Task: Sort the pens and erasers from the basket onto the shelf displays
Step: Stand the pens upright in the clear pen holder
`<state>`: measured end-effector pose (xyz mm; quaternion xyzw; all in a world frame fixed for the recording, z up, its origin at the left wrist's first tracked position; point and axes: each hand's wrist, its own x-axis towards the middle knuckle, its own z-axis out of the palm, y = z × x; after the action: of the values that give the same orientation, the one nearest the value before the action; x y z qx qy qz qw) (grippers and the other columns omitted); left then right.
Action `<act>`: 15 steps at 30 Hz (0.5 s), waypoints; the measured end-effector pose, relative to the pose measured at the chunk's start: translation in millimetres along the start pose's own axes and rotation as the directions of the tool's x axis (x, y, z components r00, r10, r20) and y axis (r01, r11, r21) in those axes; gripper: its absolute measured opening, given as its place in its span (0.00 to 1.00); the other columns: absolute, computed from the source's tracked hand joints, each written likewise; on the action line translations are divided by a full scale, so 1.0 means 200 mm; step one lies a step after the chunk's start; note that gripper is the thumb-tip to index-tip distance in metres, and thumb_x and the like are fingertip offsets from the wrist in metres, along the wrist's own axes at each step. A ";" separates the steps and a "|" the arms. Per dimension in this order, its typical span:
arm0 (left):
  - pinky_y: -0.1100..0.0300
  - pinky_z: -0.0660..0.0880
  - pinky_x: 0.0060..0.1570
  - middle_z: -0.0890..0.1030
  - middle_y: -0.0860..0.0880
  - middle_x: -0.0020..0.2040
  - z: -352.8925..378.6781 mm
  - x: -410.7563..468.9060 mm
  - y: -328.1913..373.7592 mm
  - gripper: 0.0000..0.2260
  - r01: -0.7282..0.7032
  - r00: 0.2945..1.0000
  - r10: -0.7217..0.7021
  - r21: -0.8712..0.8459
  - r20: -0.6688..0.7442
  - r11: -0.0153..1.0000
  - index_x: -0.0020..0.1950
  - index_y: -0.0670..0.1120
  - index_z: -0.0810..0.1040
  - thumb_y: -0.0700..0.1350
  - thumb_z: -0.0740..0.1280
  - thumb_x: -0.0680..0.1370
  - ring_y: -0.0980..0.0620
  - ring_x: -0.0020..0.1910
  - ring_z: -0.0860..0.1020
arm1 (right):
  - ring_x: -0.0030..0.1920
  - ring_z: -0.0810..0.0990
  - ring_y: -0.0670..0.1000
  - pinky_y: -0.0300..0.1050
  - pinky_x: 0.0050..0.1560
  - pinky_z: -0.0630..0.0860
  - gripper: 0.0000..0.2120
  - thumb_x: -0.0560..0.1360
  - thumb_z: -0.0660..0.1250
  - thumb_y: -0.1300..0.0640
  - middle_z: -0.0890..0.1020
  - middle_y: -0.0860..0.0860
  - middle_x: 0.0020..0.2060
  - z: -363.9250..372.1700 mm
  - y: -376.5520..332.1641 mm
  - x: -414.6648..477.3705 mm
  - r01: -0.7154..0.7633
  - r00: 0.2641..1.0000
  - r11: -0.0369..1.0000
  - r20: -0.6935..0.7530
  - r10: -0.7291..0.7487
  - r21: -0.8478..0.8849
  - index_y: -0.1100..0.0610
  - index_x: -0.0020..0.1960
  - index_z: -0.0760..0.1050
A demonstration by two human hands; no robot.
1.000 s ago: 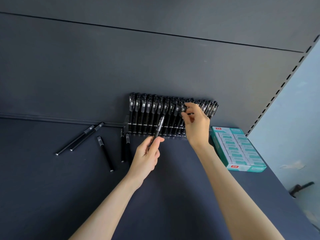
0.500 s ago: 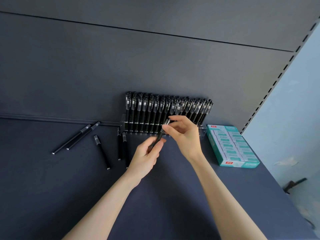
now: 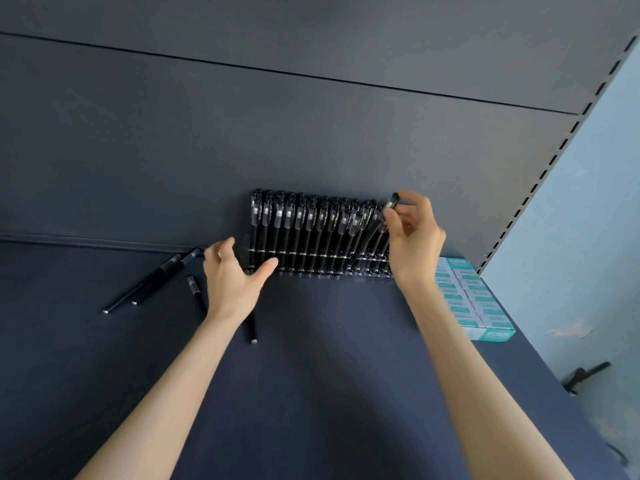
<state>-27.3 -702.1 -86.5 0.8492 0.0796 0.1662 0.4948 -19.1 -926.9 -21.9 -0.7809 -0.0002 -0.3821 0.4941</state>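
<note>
A clear pen rack (image 3: 311, 270) stands against the shelf's back wall, filled with several upright black pens. My right hand (image 3: 414, 237) pinches one black pen (image 3: 375, 228) near its cap, tilted, at the rack's right end. My left hand (image 3: 232, 275) hovers with fingers spread and holds nothing, just left of the rack. Loose black pens (image 3: 152, 282) lie flat on the shelf to the left; another loose pen (image 3: 252, 327) pokes out from under my left wrist. A teal box of erasers (image 3: 474, 303) sits right of the rack.
The dark shelf board (image 3: 311, 393) stretches toward me between my forearms. A slotted upright (image 3: 554, 157) runs along the right side, with a pale blue wall beyond it. No basket is in view.
The pen passed from my left hand to my right, which raised it to the rack's right end. My left hand let go, opened and moved left toward the loose pens.
</note>
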 end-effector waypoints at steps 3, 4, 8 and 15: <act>0.54 0.62 0.68 0.58 0.43 0.74 0.01 0.07 -0.01 0.39 0.030 0.998 -0.031 0.011 0.056 0.999 0.75 0.39 0.57 0.54 0.72 0.73 0.45 0.73 0.60 | 0.41 0.79 0.50 0.45 0.50 0.76 0.10 0.76 0.64 0.63 0.79 0.49 0.41 0.02 0.00 0.05 0.083 0.996 0.996 -0.023 -0.084 -0.039 0.58 0.58 0.74; 0.53 0.62 0.67 0.59 0.43 0.74 0.01 0.09 -0.02 0.39 0.035 0.998 -0.035 0.009 0.059 0.999 0.75 0.39 0.57 0.54 0.71 0.73 0.45 0.73 0.61 | 0.41 0.79 0.50 0.45 0.50 0.76 0.11 0.76 0.65 0.63 0.79 0.49 0.41 0.03 0.01 0.06 0.096 0.995 0.994 -0.019 -0.097 -0.049 0.59 0.58 0.74; 0.51 0.65 0.66 0.67 0.42 0.71 0.04 0.14 -0.04 0.35 0.011 0.999 -0.012 0.007 0.032 1.000 0.73 0.39 0.63 0.54 0.71 0.73 0.43 0.70 0.66 | 0.41 0.79 0.50 0.46 0.49 0.76 0.11 0.77 0.64 0.63 0.79 0.48 0.41 0.06 0.04 0.08 0.108 0.994 0.991 0.023 -0.106 -0.079 0.58 0.58 0.75; 0.50 0.71 0.63 0.75 0.39 0.63 0.07 0.17 -0.10 0.28 -0.030 0.999 0.030 -0.007 -0.034 1.000 0.67 0.37 0.71 0.50 0.73 0.73 0.42 0.63 0.73 | 0.38 0.77 0.51 0.53 0.46 0.77 0.11 0.75 0.66 0.63 0.77 0.50 0.42 0.12 0.11 0.04 0.186 0.982 0.973 0.066 -0.179 -0.137 0.58 0.57 0.77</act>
<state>10.6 -693.1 -102.9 0.8454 0.0746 0.1883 0.4942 10.1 -923.3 -39.5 -0.8207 -0.0577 -0.4041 0.3998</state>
